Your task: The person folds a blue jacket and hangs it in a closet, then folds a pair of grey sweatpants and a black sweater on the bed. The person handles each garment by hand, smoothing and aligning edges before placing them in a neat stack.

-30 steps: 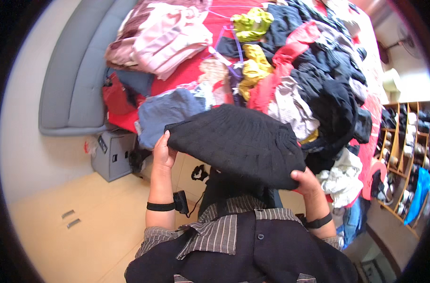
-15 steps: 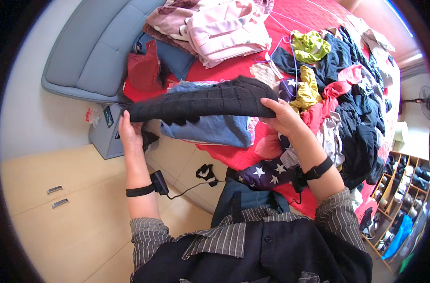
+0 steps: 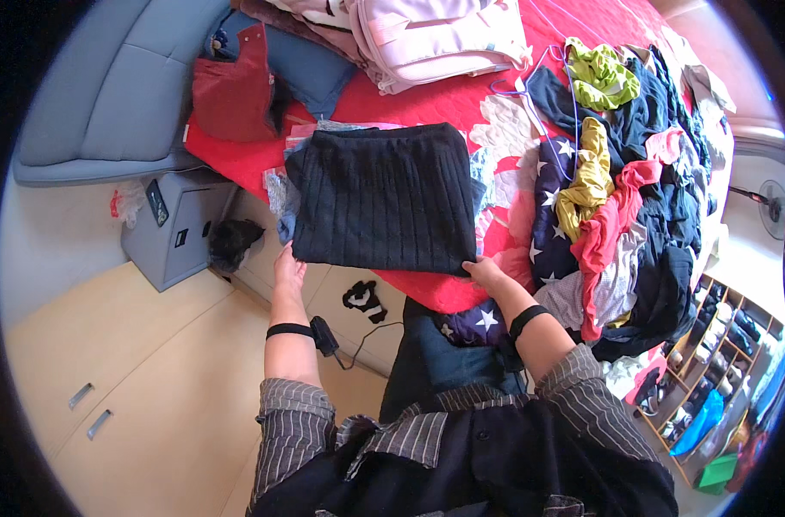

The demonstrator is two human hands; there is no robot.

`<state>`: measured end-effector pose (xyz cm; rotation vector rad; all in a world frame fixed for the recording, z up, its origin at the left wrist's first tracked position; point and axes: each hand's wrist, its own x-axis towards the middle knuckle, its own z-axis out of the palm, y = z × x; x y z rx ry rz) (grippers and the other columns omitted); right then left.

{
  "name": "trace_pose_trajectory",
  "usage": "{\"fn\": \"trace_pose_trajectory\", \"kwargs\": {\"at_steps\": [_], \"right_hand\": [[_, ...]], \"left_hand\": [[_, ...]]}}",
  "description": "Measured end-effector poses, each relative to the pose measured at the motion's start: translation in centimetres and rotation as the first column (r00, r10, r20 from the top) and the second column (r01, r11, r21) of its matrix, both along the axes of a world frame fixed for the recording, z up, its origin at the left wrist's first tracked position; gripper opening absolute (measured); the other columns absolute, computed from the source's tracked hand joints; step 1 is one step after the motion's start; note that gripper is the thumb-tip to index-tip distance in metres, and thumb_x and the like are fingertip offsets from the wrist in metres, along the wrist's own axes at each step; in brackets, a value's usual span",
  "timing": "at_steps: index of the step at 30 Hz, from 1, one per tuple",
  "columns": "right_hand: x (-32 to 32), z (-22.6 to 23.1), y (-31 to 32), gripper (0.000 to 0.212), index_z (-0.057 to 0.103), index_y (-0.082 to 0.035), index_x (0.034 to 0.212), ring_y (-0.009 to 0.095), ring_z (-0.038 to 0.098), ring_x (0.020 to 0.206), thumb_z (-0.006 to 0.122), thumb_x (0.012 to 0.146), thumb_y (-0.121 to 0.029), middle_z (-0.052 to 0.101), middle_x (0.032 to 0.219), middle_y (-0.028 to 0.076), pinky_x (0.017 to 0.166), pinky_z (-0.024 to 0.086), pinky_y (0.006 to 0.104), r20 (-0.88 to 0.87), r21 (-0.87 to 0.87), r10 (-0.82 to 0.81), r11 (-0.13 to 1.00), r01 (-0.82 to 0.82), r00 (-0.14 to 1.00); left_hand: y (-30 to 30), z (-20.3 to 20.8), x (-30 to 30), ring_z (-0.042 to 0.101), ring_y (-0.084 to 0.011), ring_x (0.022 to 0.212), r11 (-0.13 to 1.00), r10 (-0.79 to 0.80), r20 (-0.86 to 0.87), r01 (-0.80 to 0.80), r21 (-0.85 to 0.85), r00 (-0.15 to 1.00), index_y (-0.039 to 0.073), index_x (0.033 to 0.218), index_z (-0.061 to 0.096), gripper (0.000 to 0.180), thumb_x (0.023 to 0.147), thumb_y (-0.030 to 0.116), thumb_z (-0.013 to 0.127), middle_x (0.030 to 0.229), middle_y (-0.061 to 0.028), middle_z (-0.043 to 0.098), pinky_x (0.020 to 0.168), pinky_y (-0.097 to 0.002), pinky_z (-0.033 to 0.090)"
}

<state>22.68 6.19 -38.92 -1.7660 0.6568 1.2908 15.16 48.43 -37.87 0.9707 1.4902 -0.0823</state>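
A folded black ribbed garment [image 3: 384, 198] lies flat over a stack of folded clothes, whose blue and pale patterned edges [image 3: 280, 194] stick out at its sides. My left hand [image 3: 290, 265] pinches the garment's near left corner. At the near right corner, my right hand [image 3: 485, 270] grips the same garment between thumb and fingers. Both forearms wear black straps with small devices. The garment covers most of the stack beneath it.
Red bedding [image 3: 358, 99] spreads under everything. A pink backpack [image 3: 444, 39] and a maroon garment [image 3: 233, 95] lie beyond. Heaped clothes [image 3: 651, 224] and purple hangers [image 3: 569, 112] are on the right. A grey bedside box [image 3: 173, 233] stands left, a shoe rack [image 3: 711, 366] lower right.
The black garment has come down from a raised, edge-on strip to lie flat on the stack. Both hands have moved nearer to me and closer together, still holding it.
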Motion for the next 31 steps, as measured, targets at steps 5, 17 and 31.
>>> {"fn": "trace_pose_trajectory", "kwargs": {"at_steps": [5,17,31], "right_hand": [[0.2,-1.2,0.3,0.036,0.055,0.004,0.098,0.03,0.061,0.077,0.055,0.081,-0.028,0.061,0.087,0.02,0.066,0.047,0.039,0.154,-0.181,0.422,0.901,-0.394,0.893],[1.0,3.5,1.9,0.038,0.06,0.001,0.098,0.031,0.056,0.099,0.051,0.079,-0.031,0.058,0.103,0.021,0.084,0.044,0.0393,0.02,-0.266,0.645,0.74,-0.618,0.764],[-3.5,4.1,-11.1,0.03,0.066,-0.009,0.085,0.023,0.061,0.092,0.054,0.074,-0.034,0.063,0.097,0.011,0.079,0.047,0.0381,0.301,-0.299,0.579,0.811,-0.502,0.757]], "left_hand": [[-0.9,0.2,1.4,0.052,-0.0175,0.085,0.999,-0.046,-0.057,0.047,0.015,0.997,0.008,0.103,0.056,0.026,0.082,0.022,0.06,0.097,-0.0041,0.057,0.077,-0.0325,0.042],[2.8,-1.6,1.0,0.048,-0.015,0.068,0.948,-0.287,-0.256,0.311,0.061,0.923,0.01,0.11,0.049,0.031,0.081,0.018,0.053,0.096,-0.0034,0.053,0.057,-0.0316,0.043],[-9.0,-2.3,-4.2,0.055,-0.0191,0.097,0.713,-0.696,-0.037,0.684,-0.154,0.717,0.017,0.13,0.029,0.053,0.085,0.033,0.052,0.113,-0.0062,0.053,0.078,-0.0351,0.044]]}}
